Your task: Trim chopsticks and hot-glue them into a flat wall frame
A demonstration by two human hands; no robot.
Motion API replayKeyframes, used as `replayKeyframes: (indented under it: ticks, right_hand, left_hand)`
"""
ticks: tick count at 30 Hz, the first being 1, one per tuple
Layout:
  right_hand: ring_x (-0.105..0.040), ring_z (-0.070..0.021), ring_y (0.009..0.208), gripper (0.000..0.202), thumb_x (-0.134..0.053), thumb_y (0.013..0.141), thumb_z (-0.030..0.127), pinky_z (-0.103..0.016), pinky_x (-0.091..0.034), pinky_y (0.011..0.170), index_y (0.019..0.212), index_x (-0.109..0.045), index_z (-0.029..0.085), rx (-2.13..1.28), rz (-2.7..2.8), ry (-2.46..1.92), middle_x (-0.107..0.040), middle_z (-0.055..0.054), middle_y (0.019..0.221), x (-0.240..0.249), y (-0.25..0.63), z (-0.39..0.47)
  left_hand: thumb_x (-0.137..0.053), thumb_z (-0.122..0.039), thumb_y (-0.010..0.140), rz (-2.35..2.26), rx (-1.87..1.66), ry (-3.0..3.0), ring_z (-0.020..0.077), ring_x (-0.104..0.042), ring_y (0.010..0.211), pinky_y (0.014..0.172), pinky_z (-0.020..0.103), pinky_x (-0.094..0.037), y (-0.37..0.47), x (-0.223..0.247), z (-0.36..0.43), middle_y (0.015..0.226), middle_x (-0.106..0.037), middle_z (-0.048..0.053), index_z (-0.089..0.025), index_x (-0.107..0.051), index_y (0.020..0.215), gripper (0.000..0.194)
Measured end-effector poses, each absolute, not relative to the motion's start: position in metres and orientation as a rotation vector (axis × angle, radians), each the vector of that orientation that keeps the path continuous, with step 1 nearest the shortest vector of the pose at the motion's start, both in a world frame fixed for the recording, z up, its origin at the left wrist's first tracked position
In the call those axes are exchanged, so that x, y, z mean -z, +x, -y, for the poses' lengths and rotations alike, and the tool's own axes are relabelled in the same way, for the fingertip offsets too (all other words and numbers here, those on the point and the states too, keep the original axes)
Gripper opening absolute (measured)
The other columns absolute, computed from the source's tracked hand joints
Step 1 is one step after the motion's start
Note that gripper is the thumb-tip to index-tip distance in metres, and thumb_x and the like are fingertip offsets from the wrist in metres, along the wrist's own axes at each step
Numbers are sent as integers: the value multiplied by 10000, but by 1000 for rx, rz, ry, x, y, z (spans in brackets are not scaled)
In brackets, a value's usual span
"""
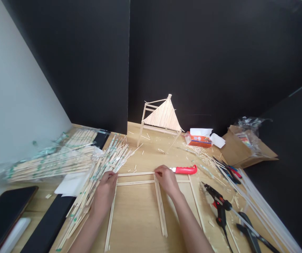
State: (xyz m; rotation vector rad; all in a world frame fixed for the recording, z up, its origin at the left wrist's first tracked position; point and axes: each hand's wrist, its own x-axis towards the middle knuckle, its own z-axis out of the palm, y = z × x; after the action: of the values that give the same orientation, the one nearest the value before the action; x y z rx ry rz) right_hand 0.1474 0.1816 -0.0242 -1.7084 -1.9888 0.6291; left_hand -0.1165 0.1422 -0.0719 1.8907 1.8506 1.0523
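Fingers of my left hand [105, 191] pinch the left end of a pale wooden stick [136, 174]. My right hand [167, 181] is closed on the same stick near its other end. Just below it lies a parallel crosspiece [135, 183], part of a flat frame of sticks on the table. Paired upright sticks [160, 207] run toward me under my right hand, and a further upright [197, 202] stands to the right. Behind my hands is a small stick structure [162, 117] with a triangular panel on legs. A red-handled knife [186, 170] lies beyond my right hand.
Loose and wrapped sticks [58, 163] are piled at left, by a dark phone-like slab [7, 207]. At right lie a hot glue gun [219, 203], pliers [230, 172], translucent glue sticks [268, 211], a brown paper bag [235, 153] and an orange box [199, 138]. Dark panels [193, 63] enclose the back.
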Motion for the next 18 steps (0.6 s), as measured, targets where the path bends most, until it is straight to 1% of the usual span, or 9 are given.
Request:
replayKeyframes:
  ticks: [18]
  right_hand:
    - [-633, -153, 798, 226, -533, 763, 67, -211, -441, 741, 779, -732, 171, -638, 1980, -1731, -694, -54, 888, 22, 146, -182]
  left_hand:
    - [-380, -319, 913, -1848, -1041, 1875, 173, -601, 881, 721, 257, -505, -116, 71, -142, 968, -580, 46, -224, -662, 895, 298]
